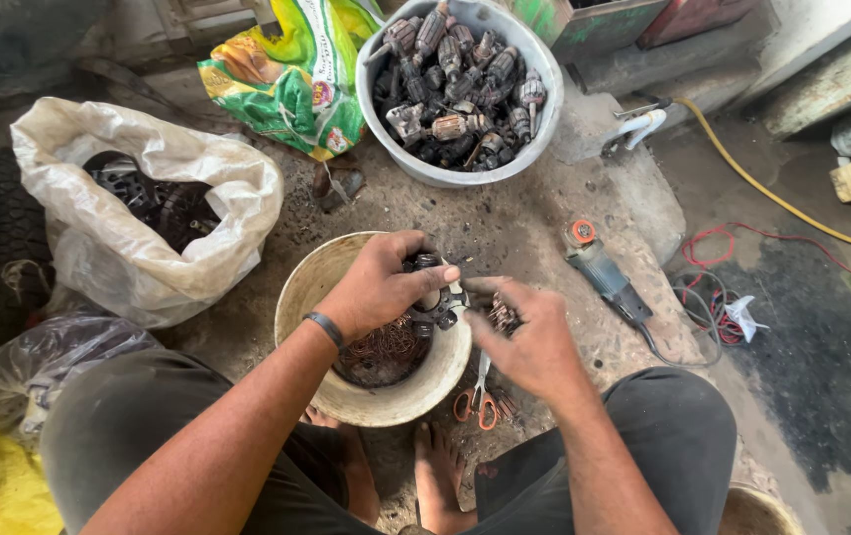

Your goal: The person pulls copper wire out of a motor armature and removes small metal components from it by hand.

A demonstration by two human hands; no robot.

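Two bare hands meet over the rim of a cream bucket (346, 401) that stands between the person's knees. The left hand (378, 287) is clamped around a dark metal stator ring (435, 302), holding it just above the bucket's right rim. The right hand (529, 342) is closed on a bundle of copper wire (501, 315) right beside that ring; the two hands are almost touching. Inside the bucket lies a tangle of loose copper wire (386, 347), directly under the left wrist.

Orange-handled scissors (477, 401) lie on the ground just right of the bucket, under the right hand. An angle grinder (599, 272) rests farther right of the bucket, its cable trailing toward red wires (718, 243). Beyond the bucket stands a grey tub (544, 119) heaped with motor armatures (455, 84), with a green and yellow printed bag (291, 79) next to it. Left of the bucket sags a white sack (148, 267) holding dark metal parts. Bare feet (435, 476) show just below the bucket.
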